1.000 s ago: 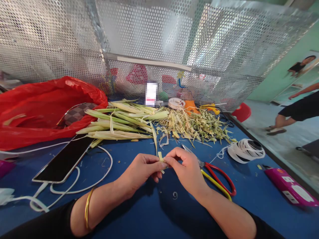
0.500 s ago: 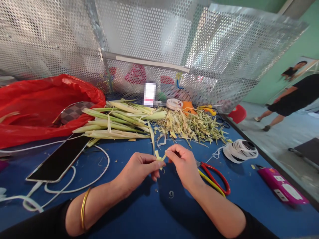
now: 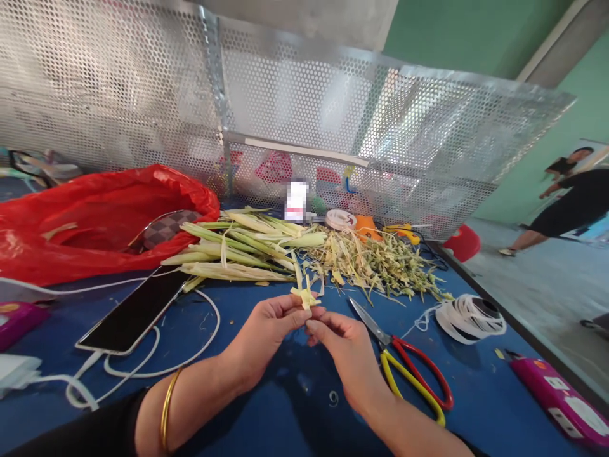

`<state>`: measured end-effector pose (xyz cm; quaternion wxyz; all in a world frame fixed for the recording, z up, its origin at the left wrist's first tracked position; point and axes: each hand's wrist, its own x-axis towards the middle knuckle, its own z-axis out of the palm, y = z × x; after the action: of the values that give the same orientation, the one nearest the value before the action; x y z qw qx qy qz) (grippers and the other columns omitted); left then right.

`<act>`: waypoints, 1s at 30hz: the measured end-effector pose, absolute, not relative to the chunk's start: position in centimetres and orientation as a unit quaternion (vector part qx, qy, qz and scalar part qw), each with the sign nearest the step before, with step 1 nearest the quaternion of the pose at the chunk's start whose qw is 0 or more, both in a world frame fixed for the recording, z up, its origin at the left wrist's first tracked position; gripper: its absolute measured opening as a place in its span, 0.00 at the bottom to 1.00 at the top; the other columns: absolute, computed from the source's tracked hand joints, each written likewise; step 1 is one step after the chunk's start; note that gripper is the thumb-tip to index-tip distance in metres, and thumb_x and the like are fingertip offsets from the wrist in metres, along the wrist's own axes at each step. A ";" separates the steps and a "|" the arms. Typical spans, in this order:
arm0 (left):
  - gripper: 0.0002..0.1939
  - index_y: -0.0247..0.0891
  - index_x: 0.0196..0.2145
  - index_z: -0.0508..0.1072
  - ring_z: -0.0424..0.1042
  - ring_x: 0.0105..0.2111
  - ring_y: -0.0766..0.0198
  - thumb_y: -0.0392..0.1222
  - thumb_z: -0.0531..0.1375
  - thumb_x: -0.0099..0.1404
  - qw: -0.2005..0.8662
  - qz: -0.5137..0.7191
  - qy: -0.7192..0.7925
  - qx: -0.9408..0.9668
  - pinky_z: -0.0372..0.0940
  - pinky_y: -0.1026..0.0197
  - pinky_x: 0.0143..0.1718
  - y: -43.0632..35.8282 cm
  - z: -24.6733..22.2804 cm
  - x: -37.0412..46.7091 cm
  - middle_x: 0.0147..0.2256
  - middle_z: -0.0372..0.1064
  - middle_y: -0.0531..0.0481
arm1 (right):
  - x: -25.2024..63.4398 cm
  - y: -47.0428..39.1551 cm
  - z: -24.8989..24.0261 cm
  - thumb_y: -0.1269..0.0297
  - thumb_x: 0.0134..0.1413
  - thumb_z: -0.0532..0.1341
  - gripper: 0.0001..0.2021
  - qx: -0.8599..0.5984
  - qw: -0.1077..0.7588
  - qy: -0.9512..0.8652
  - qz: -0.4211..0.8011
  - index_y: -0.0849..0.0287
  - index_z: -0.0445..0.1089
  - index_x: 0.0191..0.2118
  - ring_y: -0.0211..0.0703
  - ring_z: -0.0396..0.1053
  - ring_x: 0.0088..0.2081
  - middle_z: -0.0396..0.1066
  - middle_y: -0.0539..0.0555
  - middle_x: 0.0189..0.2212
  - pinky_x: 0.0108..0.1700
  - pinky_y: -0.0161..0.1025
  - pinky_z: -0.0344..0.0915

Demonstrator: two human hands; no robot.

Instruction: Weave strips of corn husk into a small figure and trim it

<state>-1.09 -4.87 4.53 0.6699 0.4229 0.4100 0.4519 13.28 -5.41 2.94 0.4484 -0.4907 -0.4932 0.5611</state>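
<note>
A small pale-yellow flower shape of folded corn husk (image 3: 307, 296) stands up between my hands, its strips splayed outward. My left hand (image 3: 280, 318) pinches it from the left, thumb against fingers. From the right, my right hand (image 3: 335, 335) has thumb and fingers closed at its base. Scissors (image 3: 387, 339) with one red and one yellow handle lie beside my right hand, blades pointing away. Beyond my hands are a heap of long green-yellow corn husks (image 3: 242, 244) and a pile of shredded scraps (image 3: 380, 260).
A red plastic bag (image 3: 109, 190) sits at the left, near a charging phone (image 3: 136, 311) with looping white cable. At the right are a spool of white thread (image 3: 469, 318) and a magenta packet (image 3: 556, 393). A perforated metal screen (image 3: 295, 89) borders the back; a person (image 3: 571, 203) stands beyond.
The husk piece has been turned upright and its strips now spread like a star. My right hand has moved in under it, close to my left. The camera view has shifted, showing more of the scissors.
</note>
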 end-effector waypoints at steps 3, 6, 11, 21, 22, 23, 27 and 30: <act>0.08 0.34 0.32 0.77 0.69 0.32 0.65 0.42 0.63 0.57 0.656 0.457 0.418 0.431 0.63 0.64 0.38 -5.2 4.3 -0.7 0.31 0.74 0.49 | 13.0 -5.5 2.5 0.58 0.39 0.70 0.10 -0.459 0.468 -0.366 0.661 0.61 0.75 0.24 0.37 0.65 0.25 0.70 0.50 0.21 0.34 0.36 0.62; 0.08 0.35 0.32 0.77 0.67 0.28 0.66 0.42 0.62 0.57 0.643 0.459 0.428 0.440 0.63 0.64 0.35 -5.2 4.2 -0.5 0.26 0.71 0.52 | 13.0 -5.6 2.4 0.59 0.37 0.72 0.12 -0.429 0.468 -0.302 0.711 0.63 0.76 0.24 0.33 0.64 0.23 0.70 0.51 0.21 0.30 0.32 0.62; 0.09 0.35 0.34 0.78 0.69 0.33 0.64 0.42 0.61 0.58 0.622 0.464 0.438 0.453 0.62 0.64 0.38 -5.1 4.1 -0.5 0.31 0.73 0.50 | 12.8 -5.7 2.4 0.62 0.34 0.73 0.12 -0.420 0.485 -0.267 0.719 0.64 0.77 0.25 0.31 0.64 0.22 0.71 0.51 0.22 0.28 0.29 0.62; 0.12 0.37 0.40 0.78 0.70 0.44 0.59 0.42 0.59 0.61 0.606 0.471 0.428 0.478 0.60 0.62 0.49 -5.4 3.7 -0.4 0.39 0.76 0.47 | 12.8 -5.5 2.1 0.62 0.38 0.71 0.10 -0.430 0.496 -0.265 0.707 0.64 0.75 0.25 0.30 0.62 0.22 0.70 0.50 0.21 0.28 0.29 0.59; 0.12 0.37 0.40 0.78 0.70 0.44 0.59 0.42 0.59 0.61 0.608 0.471 0.425 0.477 0.60 0.62 0.49 -5.4 3.7 -0.4 0.40 0.76 0.47 | 12.8 -5.5 2.1 0.63 0.38 0.71 0.09 -0.425 0.499 -0.268 0.706 0.64 0.75 0.24 0.31 0.62 0.23 0.69 0.50 0.21 0.28 0.29 0.59; 0.12 0.37 0.41 0.78 0.70 0.44 0.59 0.43 0.60 0.61 0.613 0.472 0.422 0.473 0.60 0.62 0.49 -5.4 3.7 -0.3 0.40 0.76 0.47 | 12.8 -5.6 2.1 0.63 0.39 0.70 0.09 -0.420 0.503 -0.275 0.703 0.63 0.75 0.24 0.31 0.62 0.23 0.69 0.49 0.21 0.28 0.29 0.59; 0.11 0.36 0.38 0.79 0.71 0.41 0.60 0.42 0.63 0.57 0.630 0.483 0.425 0.436 0.62 0.62 0.46 -5.4 3.6 -0.1 0.38 0.76 0.47 | 12.6 -5.8 2.3 0.64 0.41 0.67 0.07 -0.420 0.522 -0.324 0.668 0.62 0.72 0.21 0.32 0.59 0.24 0.66 0.48 0.21 0.29 0.30 0.57; 0.09 0.36 0.35 0.80 0.72 0.39 0.61 0.41 0.65 0.55 0.630 0.504 0.435 0.399 0.64 0.64 0.44 -5.3 3.3 -0.1 0.35 0.77 0.48 | 12.4 -5.9 2.4 0.66 0.42 0.65 0.07 -0.432 0.519 -0.371 0.638 0.61 0.69 0.20 0.33 0.57 0.25 0.64 0.47 0.20 0.29 0.31 0.56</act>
<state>-0.11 -5.33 3.34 0.6299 0.3995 0.4354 0.5041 12.42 -5.95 2.36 0.5186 -0.4319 -0.3710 0.6379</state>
